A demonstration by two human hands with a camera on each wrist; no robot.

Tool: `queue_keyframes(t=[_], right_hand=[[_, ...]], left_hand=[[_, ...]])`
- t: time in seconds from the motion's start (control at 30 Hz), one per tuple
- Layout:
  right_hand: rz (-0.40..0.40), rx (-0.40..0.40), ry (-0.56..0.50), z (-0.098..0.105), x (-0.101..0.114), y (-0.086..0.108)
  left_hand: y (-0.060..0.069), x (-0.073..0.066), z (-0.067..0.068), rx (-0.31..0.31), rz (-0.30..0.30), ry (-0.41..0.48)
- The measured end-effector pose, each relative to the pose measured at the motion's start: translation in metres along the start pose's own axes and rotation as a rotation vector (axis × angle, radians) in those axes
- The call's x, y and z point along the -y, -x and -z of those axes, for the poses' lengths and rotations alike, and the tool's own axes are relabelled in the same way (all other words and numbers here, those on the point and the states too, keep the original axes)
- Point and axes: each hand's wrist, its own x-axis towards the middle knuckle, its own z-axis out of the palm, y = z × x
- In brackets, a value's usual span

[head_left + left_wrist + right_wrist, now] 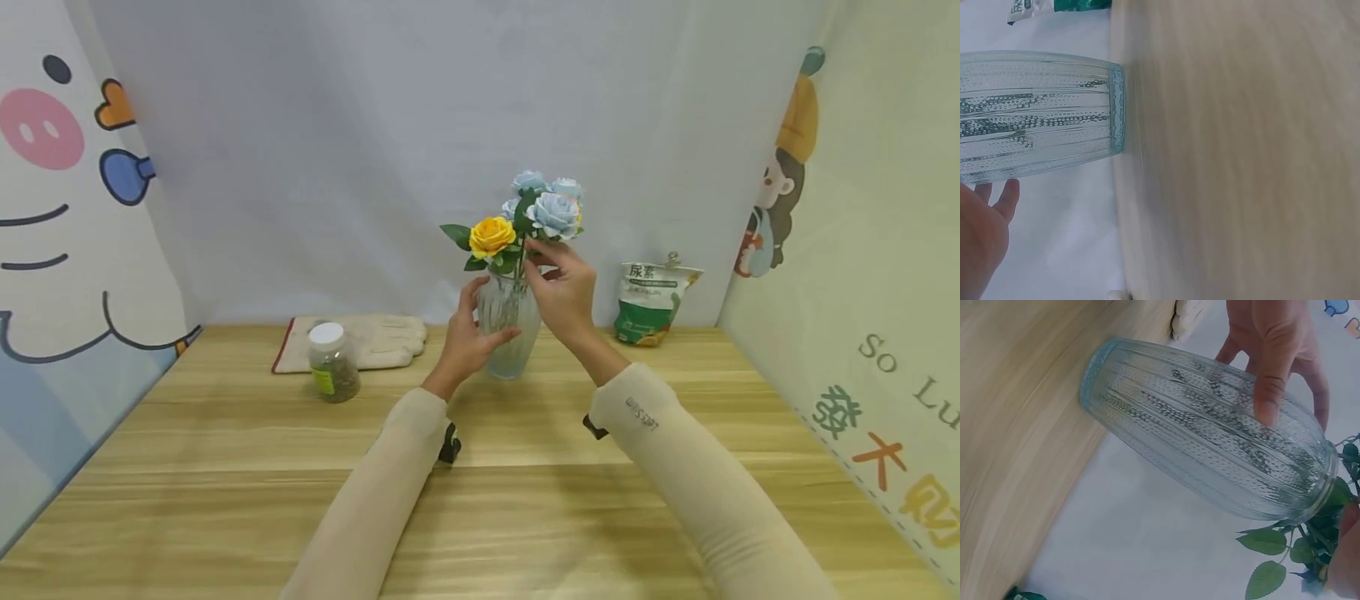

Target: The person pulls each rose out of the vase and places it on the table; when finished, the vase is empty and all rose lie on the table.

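A ribbed clear glass vase (504,329) stands upright on the wooden table, its base also visible in the left wrist view. My left hand (467,343) holds the vase from its left side; in the right wrist view the thumb (1268,403) lies across the glass with fingers behind. Artificial roses rise from the mouth: a yellow rose (492,237) at left and several pale blue roses (555,215) at right, with green leaves (1266,540). Just above the rim, my right hand (564,292) pinches a dark stem between thumb and fingers. Leaves and fingers partly hide the stems.
Left of the vase is a white-capped jar (333,367) with a green label, in front of a pair of cream work gloves (386,340). A white and green clipped pouch (651,304) stands at right. Cloth backdrops (337,167) border the table.
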Motion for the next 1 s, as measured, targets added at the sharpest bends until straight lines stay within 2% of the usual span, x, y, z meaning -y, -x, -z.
queue_keyframes(t=[0.2,0.33,0.67,1.0], right_hand=[[0.036,-0.036,-0.034,-0.003,-0.027,-0.005],[0.034,-0.046,-0.034,0.0,-0.032,-0.009],[0.115,-0.036,-0.065,0.011,-0.024,-0.02],[0.166,-0.119,-0.098,0.023,-0.009,-0.03]], left_hand=[[-0.001,0.001,0.0,-0.001,0.02,0.002],[-0.001,0.001,0.0,-0.002,0.026,-0.014],[-0.001,-0.001,0.0,-0.006,0.008,-0.033],[0.0,0.0,-0.001,-0.009,0.007,-0.068]])
